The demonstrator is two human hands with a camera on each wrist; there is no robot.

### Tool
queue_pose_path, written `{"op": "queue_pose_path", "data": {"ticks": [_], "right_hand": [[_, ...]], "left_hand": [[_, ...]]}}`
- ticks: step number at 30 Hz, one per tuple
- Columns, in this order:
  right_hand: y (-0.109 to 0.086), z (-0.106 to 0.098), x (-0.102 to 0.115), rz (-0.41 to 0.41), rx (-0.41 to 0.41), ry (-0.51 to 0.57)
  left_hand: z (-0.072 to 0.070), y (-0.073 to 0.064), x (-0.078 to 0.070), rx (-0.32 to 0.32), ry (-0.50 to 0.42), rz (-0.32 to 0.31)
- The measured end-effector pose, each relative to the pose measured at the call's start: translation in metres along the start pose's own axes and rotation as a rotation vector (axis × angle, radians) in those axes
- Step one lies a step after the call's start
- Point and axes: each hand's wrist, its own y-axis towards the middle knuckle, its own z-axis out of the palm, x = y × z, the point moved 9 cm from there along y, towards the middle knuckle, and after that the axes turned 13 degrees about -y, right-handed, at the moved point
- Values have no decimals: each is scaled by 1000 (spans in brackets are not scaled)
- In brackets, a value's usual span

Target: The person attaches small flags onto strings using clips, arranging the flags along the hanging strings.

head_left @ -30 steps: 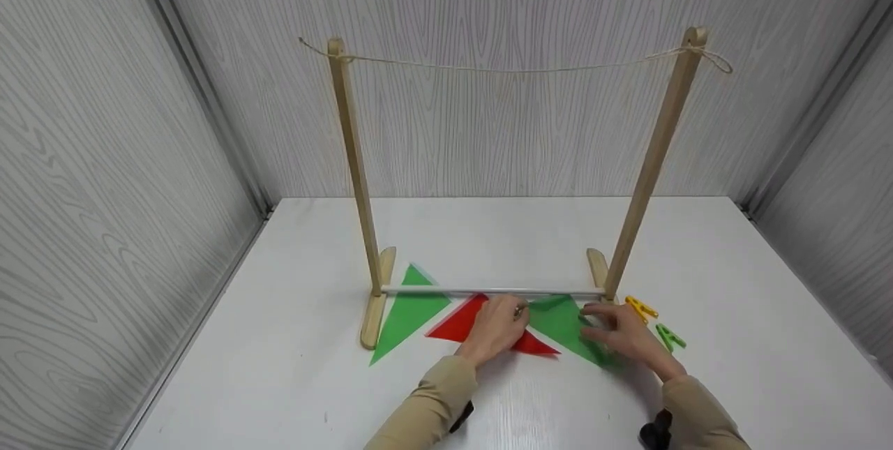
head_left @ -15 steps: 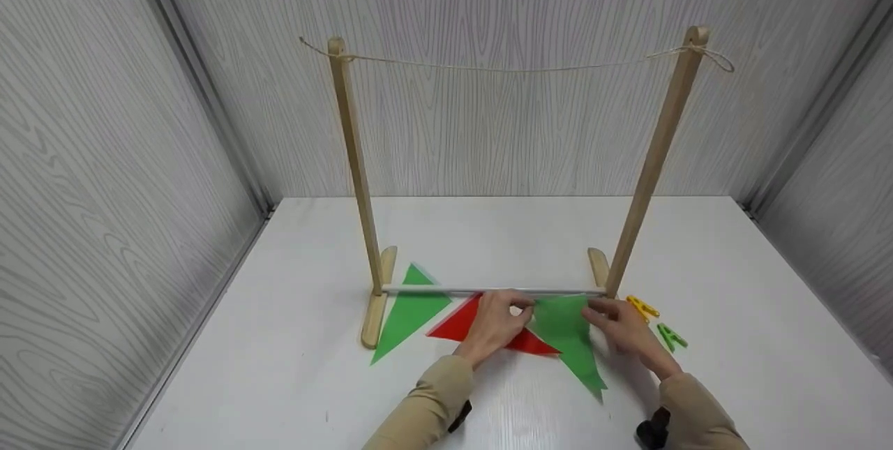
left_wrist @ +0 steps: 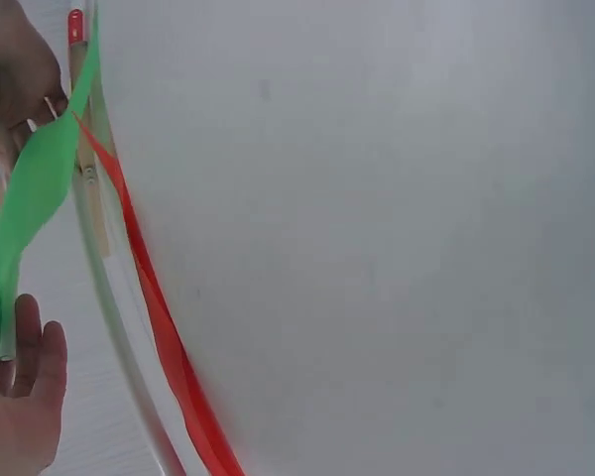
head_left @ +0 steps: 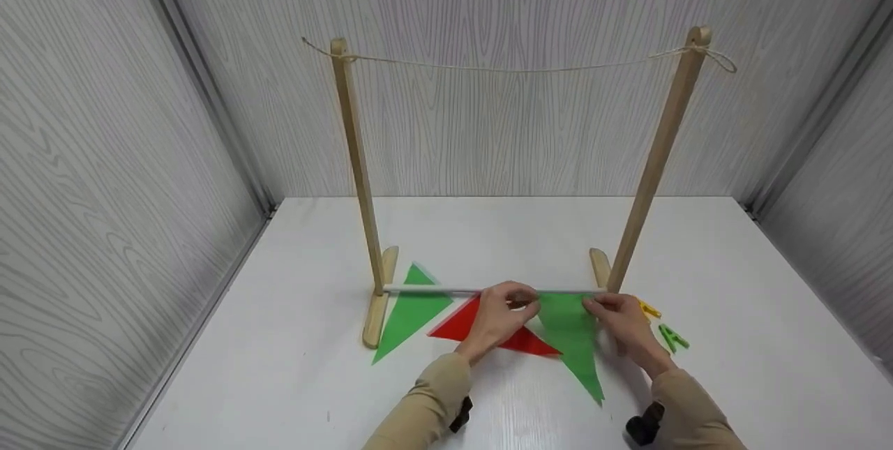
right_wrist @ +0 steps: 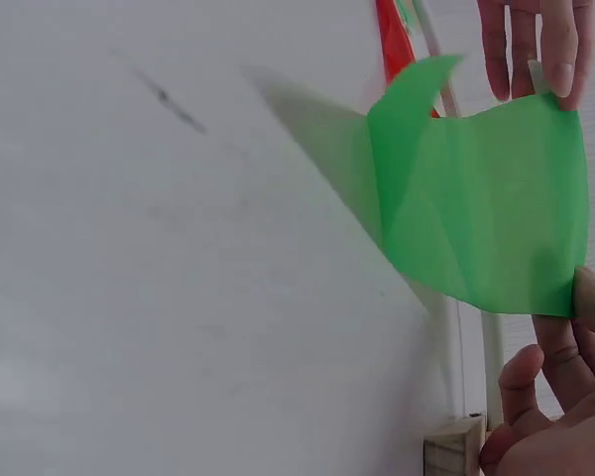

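Observation:
A green triangular flag (head_left: 571, 338) is held up between both hands, its top edge stretched and its tip pointing down toward the person. My left hand (head_left: 497, 315) pinches its left top corner; in the right wrist view that left hand (right_wrist: 535, 45) is at the top. The right top corner sits between the thumb and fingers of my right hand (head_left: 628, 328), which the right wrist view shows closely at the flag's edge (right_wrist: 565, 293). Partly behind the left hand lies a red flag (head_left: 453, 326). Another green flag (head_left: 411, 317) lies farther left under the white rod (head_left: 481, 290).
A wooden stand has a left post (head_left: 359, 171) and a right post (head_left: 654, 171), with a string (head_left: 516, 71) tied between their tops. To the right of the right hand lie a yellow clothespin (head_left: 650, 310) and a green clothespin (head_left: 673, 337) on the white table (head_left: 753, 366).
The right-hand green flag has come up off the table, turning so that its tip points toward the person. Both hands now pinch its top corners; the right hand shifted slightly inward.

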Motion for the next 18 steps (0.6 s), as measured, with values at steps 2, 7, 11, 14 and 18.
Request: {"op": "queue_pose_path", "data": {"ticks": [2, 7, 11, 14, 18], "right_hand": [[-1, 0, 2, -5, -6, 34], [-5, 0, 4, -8, -29, 95], [-7, -1, 3, -10, -40, 136], [-8, -2, 1, -14, -44, 162], [-9, -10, -2, -27, -63, 171]], "left_hand": [[-3, 0, 5, -34, -89, -76], [-9, -1, 13, -132, -359, -225], [-10, -3, 17, -162, -450, -305], [-12, -4, 17, -173, -416, -320], [-15, -3, 15, -168, -353, -294]]}}
